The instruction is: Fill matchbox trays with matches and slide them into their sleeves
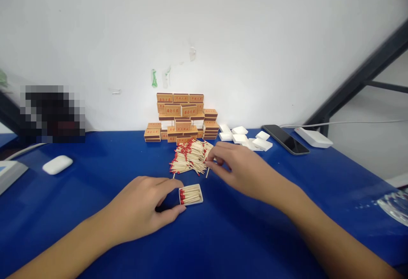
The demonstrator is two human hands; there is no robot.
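A small white matchbox tray (202, 199) lies on the blue table, holding a layer of matches with red heads to the left. The thumb and index finger of my left hand (149, 204) grip its left end from both sides. Beyond it spreads a loose heap of matches (189, 158), heads pointing several ways. My right hand (237, 166) is at the heap's right edge, its thumb and fingertips pinched on matches there. How many it holds is hidden by the fingers.
Printed matchboxes (181, 111) are stacked against the wall behind the heap. Several white trays (239, 138) lie right of them. Farther right are a phone (285, 139) and a white box (314, 137) by a cable. A white rounded case (58, 165) sits at left.
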